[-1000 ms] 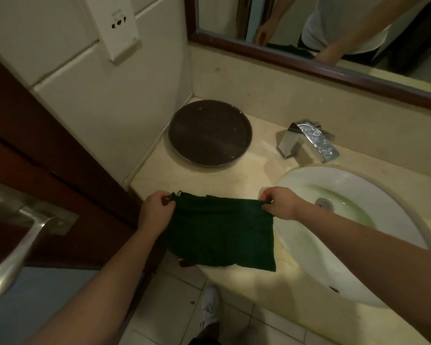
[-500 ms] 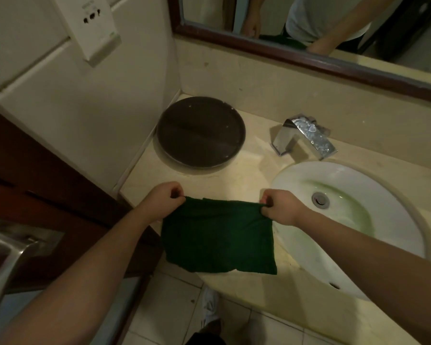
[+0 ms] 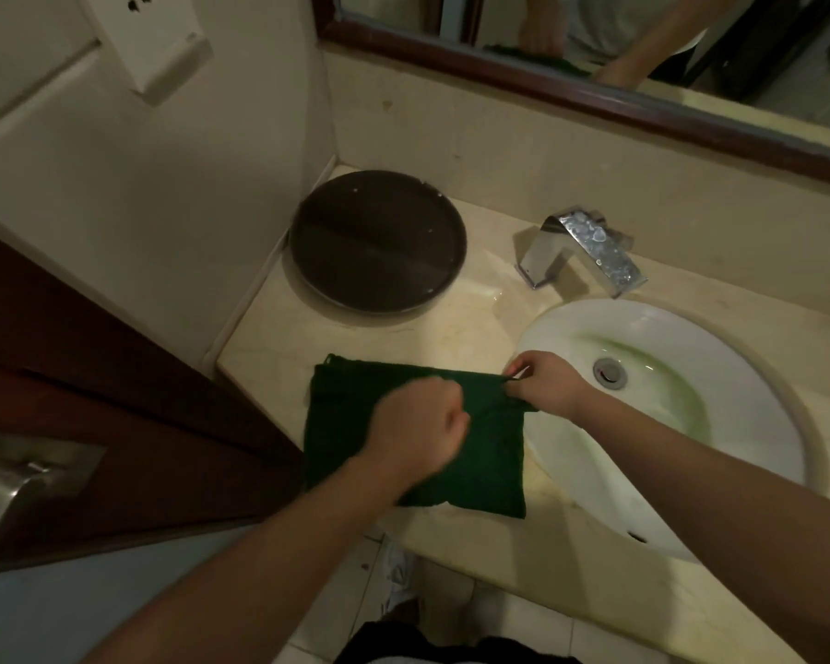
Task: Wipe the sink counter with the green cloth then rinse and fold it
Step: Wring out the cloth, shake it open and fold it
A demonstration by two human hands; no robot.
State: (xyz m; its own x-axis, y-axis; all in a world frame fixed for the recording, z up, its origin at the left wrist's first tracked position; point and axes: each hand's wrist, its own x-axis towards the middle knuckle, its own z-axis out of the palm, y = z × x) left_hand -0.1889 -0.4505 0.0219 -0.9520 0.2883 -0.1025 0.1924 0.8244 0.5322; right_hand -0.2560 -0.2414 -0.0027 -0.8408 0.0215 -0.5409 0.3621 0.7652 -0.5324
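Lying flat on the bench (image 3: 451, 337) at six o'clock from the round dark tray (image 3: 377, 239), the green cloth (image 3: 351, 424) is pinched by both hands: left hand (image 3: 420, 431) fisted mid-cloth, right hand (image 3: 545, 383) gripping its sink-side corner.

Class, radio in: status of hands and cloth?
Left hand fisted over cloth. Right hand pinching its far corner. Cloth flat on counter, beside sink. Nothing blocking.

The cloth (image 3: 418, 438) lies on the counter (image 3: 451, 337), left of the sink (image 3: 681, 424). Behind it sits a round tray (image 3: 377, 239); the faucet (image 3: 581, 249) stands behind the sink. Both hands (image 3: 418, 424) (image 3: 547, 383) rest on the cloth, apparently pinching its far edge.
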